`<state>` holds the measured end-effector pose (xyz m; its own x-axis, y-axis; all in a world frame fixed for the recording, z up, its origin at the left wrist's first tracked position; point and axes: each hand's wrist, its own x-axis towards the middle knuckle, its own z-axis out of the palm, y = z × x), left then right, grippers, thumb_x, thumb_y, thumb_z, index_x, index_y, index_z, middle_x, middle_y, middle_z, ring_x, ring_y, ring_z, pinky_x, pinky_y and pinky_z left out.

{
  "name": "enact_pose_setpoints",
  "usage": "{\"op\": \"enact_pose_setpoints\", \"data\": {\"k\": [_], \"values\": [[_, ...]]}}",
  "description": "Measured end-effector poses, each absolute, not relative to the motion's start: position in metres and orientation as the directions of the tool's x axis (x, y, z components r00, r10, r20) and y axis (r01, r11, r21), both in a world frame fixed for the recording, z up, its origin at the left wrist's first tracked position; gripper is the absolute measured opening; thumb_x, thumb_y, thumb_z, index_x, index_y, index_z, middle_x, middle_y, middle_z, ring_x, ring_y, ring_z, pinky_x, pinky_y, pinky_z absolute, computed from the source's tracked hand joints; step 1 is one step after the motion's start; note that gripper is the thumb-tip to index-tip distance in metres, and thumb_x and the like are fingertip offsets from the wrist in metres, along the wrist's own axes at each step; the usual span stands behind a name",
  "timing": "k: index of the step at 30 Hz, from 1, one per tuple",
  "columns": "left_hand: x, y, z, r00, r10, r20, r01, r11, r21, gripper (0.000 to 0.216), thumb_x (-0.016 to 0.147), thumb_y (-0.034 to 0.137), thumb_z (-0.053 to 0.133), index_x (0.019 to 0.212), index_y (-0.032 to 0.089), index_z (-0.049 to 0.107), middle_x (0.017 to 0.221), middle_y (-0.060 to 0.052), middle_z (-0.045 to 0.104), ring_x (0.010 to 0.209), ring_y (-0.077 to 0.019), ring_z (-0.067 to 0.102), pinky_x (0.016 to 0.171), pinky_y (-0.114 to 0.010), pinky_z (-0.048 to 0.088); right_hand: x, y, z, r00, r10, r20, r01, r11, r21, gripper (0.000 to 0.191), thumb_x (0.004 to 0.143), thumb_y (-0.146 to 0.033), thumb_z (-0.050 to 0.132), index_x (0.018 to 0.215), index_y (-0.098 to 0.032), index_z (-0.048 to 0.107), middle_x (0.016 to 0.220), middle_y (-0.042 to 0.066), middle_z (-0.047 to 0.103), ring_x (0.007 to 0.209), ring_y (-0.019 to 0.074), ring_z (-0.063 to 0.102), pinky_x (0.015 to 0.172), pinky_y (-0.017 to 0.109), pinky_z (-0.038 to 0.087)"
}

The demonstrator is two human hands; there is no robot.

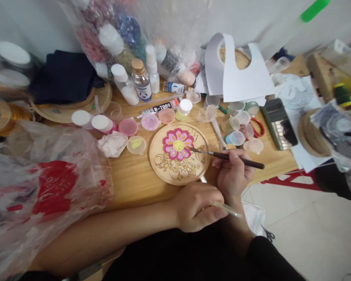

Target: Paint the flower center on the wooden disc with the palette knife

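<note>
on the table point(128, 173), centre: a round disc point(157, 146), lying flat just beyond the hands, bearing a flower point(178, 145) with pink petals and a yellow middle, and gold scrolls point(177, 168) outlined on the near part
right hand point(234, 173): fingers closed around the dark handle of a thin tool point(253, 163), beside the disc's right edge; the metal tip is at the flower's right petals, though whether it touches cannot be told
left hand point(200, 207): loosely curled at the disc's near edge, a clear stick point(231, 210) pinched between thumb and fingers
left of the disc: a yellow cup point(136, 144) just beside it, with a crumpled tissue point(113, 144) next to that
behind the disc: pink cup point(128, 127), purple cup point(150, 122), peach cup point(166, 116), then a glue tube point(163, 107) marked b-7000 and a bottle point(142, 86) with a wooden-looking cap
right side: small clear cups point(236, 123) clustered, red scissors point(258, 127) partly hidden by them, and a phone point(279, 123) farther right
far left: a crinkled clear bag point(46, 191) with red print
</note>
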<state>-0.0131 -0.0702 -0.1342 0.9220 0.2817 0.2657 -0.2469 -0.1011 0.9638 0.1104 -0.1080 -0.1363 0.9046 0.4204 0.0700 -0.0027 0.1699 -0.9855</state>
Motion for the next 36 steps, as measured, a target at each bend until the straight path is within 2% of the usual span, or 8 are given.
{"op": "enact_pose_setpoints", "data": {"k": [7,13,24,36], "values": [[-0.0132,-0.0699,-0.1322,0.932,0.26,0.251,-0.233,-0.099,0.967,0.067,0.103,0.064,0.016,0.071,0.017,0.052,0.064,-0.003,0.057,0.06,-0.0138,0.053,0.062,-0.028,0.042,0.1101,-0.1083,-0.1345,0.906,0.42,0.056,-0.001,0.134,-0.991,0.017,0.082,-0.023,0.063,0.065,-0.021,0.064,0.049,-0.006,0.06,0.04,0.0094,0.053,0.042,0.023,0.04],[-0.0133,-0.0705,-0.1344,0.932,0.263,0.251,-0.237,-0.087,0.968,0.067,0.102,0.065,0.018,0.072,0.017,0.053,0.064,-0.003,0.056,0.06,-0.0144,0.053,0.063,-0.029,0.043,0.1113,-0.1064,-0.1341,0.929,0.364,0.068,0.001,0.181,-0.984,0.016,0.079,-0.023,0.062,0.063,-0.021,0.063,0.05,-0.007,0.061,0.037,0.0083,0.051,0.039,0.022,0.041],[-0.0135,-0.0698,-0.1329,0.941,0.248,0.23,-0.216,-0.083,0.973,0.067,0.102,0.066,0.016,0.072,0.018,0.052,0.064,-0.003,0.056,0.06,-0.0141,0.052,0.063,-0.029,0.043,0.1105,-0.1082,-0.1339,0.916,0.401,0.03,-0.017,0.115,-0.993,0.017,0.081,-0.026,0.063,0.064,-0.022,0.064,0.048,-0.006,0.06,0.04,0.0087,0.052,0.042,0.021,0.04],[-0.0131,-0.0702,-0.1332,0.942,0.242,0.232,-0.209,-0.115,0.971,0.07,0.102,0.067,0.013,0.072,0.017,0.054,0.065,-0.004,0.059,0.061,-0.0143,0.055,0.064,-0.029,0.045,0.1096,-0.1086,-0.1345,0.898,0.438,0.053,0.006,0.108,-0.994,0.018,0.084,-0.025,0.062,0.066,-0.021,0.063,0.049,-0.006,0.059,0.042,0.0099,0.053,0.044,0.023,0.039]]}}
